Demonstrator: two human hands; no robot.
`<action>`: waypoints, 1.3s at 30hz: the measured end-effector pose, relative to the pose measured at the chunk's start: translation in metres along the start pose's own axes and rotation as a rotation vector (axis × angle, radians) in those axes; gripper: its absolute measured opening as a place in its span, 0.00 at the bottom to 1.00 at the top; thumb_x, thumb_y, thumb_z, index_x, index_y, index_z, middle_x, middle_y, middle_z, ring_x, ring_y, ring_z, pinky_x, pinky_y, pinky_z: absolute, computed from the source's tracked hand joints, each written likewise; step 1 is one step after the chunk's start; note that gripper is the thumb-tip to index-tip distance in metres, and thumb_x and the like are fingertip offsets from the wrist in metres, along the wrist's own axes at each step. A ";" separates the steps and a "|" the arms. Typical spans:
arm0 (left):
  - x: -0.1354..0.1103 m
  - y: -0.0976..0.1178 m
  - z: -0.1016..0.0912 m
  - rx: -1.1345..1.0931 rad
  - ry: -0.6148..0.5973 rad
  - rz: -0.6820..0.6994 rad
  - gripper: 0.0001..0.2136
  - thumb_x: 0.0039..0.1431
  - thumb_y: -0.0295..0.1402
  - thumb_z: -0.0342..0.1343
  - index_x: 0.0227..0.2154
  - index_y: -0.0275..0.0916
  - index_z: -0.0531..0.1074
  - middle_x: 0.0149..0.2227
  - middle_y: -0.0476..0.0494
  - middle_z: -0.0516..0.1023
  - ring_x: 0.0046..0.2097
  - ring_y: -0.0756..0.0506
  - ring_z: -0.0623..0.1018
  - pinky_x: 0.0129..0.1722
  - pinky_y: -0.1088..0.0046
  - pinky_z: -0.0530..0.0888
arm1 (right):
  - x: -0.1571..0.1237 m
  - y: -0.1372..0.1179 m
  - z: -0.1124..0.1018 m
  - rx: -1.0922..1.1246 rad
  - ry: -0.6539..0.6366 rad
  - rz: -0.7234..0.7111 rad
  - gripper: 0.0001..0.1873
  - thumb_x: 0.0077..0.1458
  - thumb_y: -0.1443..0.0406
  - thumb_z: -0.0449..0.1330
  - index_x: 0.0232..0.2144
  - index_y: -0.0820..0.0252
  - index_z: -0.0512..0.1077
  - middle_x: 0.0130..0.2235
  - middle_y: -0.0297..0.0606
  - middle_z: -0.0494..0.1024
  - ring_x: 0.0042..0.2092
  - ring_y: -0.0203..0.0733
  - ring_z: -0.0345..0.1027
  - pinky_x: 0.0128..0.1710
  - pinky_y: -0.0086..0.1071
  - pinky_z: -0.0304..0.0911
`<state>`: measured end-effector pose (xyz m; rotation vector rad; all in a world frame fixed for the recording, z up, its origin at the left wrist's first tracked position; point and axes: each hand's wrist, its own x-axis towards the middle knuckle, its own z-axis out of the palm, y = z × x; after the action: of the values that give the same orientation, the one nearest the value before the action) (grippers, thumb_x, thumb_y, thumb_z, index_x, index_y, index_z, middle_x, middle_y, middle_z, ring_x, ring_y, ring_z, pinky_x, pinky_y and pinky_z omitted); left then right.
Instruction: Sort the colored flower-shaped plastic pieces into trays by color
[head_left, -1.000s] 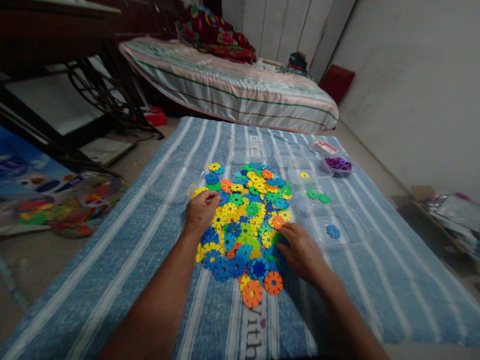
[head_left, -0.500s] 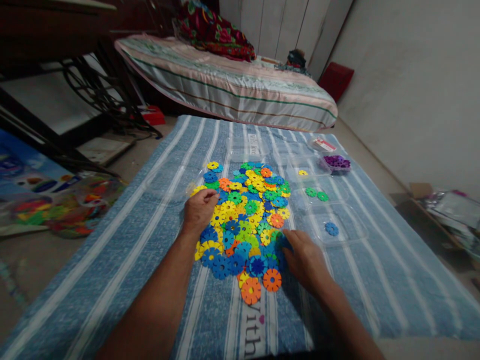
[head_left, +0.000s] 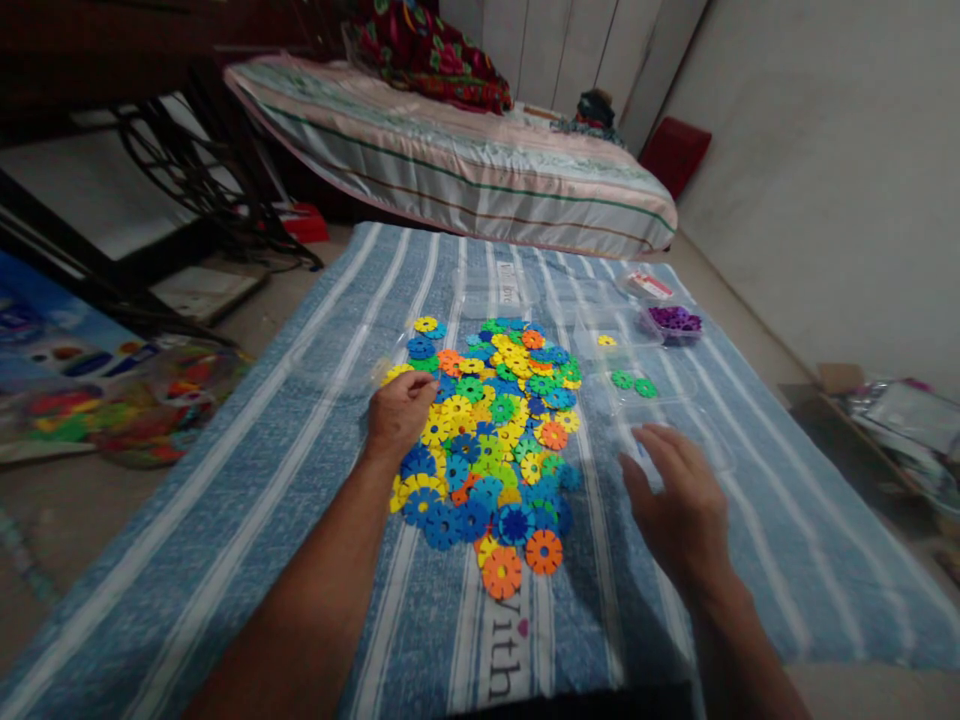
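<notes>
A heap of slotted plastic discs (head_left: 501, 410) in blue, yellow, green and orange lies spread on the striped blue cloth (head_left: 285, 500). My left hand (head_left: 403, 412) rests at the heap's left edge, fingers pinched together; anything between them is too small to make out. To the right of the heap, my right hand (head_left: 681, 510) is over the nearest clear container (head_left: 716, 445), its thumb and fingers apart and holding nothing visible. It hides most of that container. The clear container behind holds two green discs (head_left: 634, 383), and a yellow disc (head_left: 606, 341) lies in another.
A container of purple discs (head_left: 675, 322) stands at the far right, with a small red-and-white packet (head_left: 649, 285) behind it. More clear containers (head_left: 491, 298) line the back. A bed (head_left: 465, 180) is beyond. Bags of colourful pieces (head_left: 150, 410) sit on the floor at left.
My right hand has moved right, from the heap's right edge to over the nearest clear container, and its fingers have spread. My left hand has stayed in place.
</notes>
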<state>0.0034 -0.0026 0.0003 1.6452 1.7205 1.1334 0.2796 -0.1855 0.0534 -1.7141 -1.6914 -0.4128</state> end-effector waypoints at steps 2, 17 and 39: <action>0.000 0.001 0.000 0.006 0.001 -0.009 0.10 0.47 0.39 0.54 0.29 0.41 0.76 0.32 0.49 0.82 0.36 0.45 0.80 0.39 0.75 0.75 | -0.007 -0.005 0.001 0.111 -0.120 -0.044 0.09 0.60 0.67 0.55 0.42 0.57 0.73 0.40 0.43 0.78 0.43 0.46 0.73 0.45 0.41 0.70; 0.001 -0.004 0.001 0.026 0.002 0.012 0.11 0.48 0.39 0.55 0.30 0.41 0.77 0.31 0.49 0.81 0.36 0.45 0.80 0.39 0.75 0.75 | -0.034 -0.026 0.015 0.132 -0.625 -0.055 0.08 0.51 0.71 0.60 0.35 0.58 0.73 0.48 0.46 0.73 0.50 0.51 0.68 0.48 0.44 0.69; 0.001 -0.004 0.002 0.009 0.004 0.001 0.11 0.48 0.39 0.55 0.31 0.41 0.77 0.32 0.50 0.81 0.37 0.45 0.80 0.40 0.74 0.75 | -0.041 -0.022 0.027 0.276 -0.412 0.095 0.07 0.59 0.67 0.54 0.35 0.57 0.72 0.33 0.38 0.77 0.36 0.43 0.72 0.38 0.34 0.67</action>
<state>0.0030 -0.0007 -0.0037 1.6503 1.7295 1.1317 0.2473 -0.2002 0.0126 -1.7413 -1.8355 0.2273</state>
